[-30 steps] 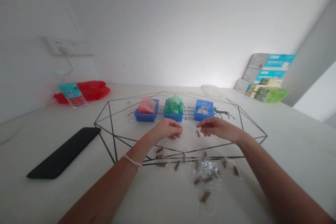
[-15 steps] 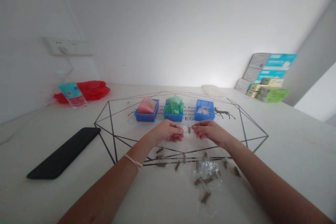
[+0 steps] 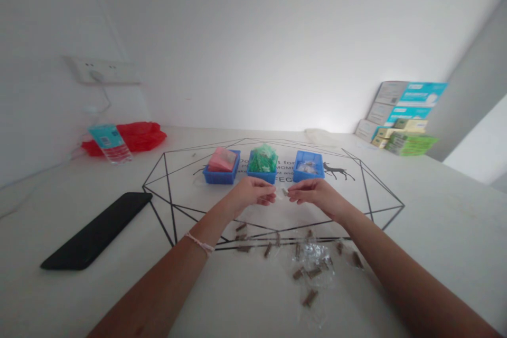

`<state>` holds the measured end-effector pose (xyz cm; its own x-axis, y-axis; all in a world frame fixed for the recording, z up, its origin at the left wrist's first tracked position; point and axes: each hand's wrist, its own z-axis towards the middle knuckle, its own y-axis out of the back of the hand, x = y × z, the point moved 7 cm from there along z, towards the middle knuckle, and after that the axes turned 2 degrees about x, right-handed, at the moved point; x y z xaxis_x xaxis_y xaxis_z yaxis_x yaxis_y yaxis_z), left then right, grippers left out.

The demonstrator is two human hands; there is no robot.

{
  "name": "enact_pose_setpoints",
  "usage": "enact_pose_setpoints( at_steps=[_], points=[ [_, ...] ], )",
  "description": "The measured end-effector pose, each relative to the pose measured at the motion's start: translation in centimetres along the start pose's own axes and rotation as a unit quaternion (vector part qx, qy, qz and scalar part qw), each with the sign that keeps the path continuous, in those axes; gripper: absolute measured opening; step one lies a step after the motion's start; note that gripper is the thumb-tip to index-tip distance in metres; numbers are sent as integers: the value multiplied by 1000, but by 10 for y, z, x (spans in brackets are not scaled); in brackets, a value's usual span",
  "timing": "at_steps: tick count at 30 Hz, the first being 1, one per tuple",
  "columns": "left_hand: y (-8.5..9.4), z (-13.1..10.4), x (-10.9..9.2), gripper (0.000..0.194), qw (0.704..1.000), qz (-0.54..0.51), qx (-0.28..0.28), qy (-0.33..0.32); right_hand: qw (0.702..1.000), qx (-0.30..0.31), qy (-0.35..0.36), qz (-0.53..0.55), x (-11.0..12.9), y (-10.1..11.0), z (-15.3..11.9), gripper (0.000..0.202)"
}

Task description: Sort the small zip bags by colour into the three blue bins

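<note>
My left hand [image 3: 256, 191] is closed in a pinch on the edge of a small clear bag [image 3: 279, 194], in front of the middle blue bin [image 3: 262, 177]. Facing it, my right hand [image 3: 308, 193] pinches a small greyish piece [image 3: 284, 192] at its fingertips, beside the bag. Green packets [image 3: 263, 158] fill the middle bin, pink ones [image 3: 222, 159] the left blue bin [image 3: 220, 177], and clear packets [image 3: 309, 167] the right blue bin [image 3: 310, 175]. Nearer to me lie several small brown pieces [image 3: 310, 298] in clear bags.
On the left lies a black flat pad [image 3: 99, 229]. Behind it are a red plastic bag [image 3: 142, 136] and a blue-and-clear packet [image 3: 110, 142]. Stacked boxes [image 3: 410, 105] stand at the back right. The table [image 3: 443, 232] has black printed lines.
The small piece has tilted and moved slightly toward my right fingertips. Both hands have shifted a little, and the clear bag shows less between them.
</note>
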<state>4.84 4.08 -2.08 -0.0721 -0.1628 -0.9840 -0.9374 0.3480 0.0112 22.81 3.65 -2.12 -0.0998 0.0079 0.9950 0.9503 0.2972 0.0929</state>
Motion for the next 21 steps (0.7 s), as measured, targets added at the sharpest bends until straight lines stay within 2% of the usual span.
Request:
enact_pose_setpoints(
  at_steps=[4, 7, 11, 14, 17, 19, 21],
  points=[
    [5, 6, 5, 23, 998, 40, -43, -14, 999, 2, -14, -35, -8, 0, 5, 26],
    [6, 8, 4, 19, 996, 57, -63, -24, 999, -21, 5, -40, -5, 3, 7, 26],
    [10, 7, -3, 22, 994, 49, -89, -42, 986, -148, 72, -34, 13, 29, 1, 28],
    [9, 7, -5, 17, 994, 60, -82, -37, 974, -219, 63, -8, 18, 47, -5, 35],
    [7, 7, -3, 18, 995, 63, -70, -34, 969, -243, 42, -22, 21, 56, -9, 41],
    [6, 7, -2, 17, 995, 67, -66, -32, 965, -249, 51, -59, 26, 60, -11, 33],
    [6, 7, -1, 15, 995, 78, -62, -31, 966, -225, 56, -116, 30, 59, -11, 24]
  ],
)
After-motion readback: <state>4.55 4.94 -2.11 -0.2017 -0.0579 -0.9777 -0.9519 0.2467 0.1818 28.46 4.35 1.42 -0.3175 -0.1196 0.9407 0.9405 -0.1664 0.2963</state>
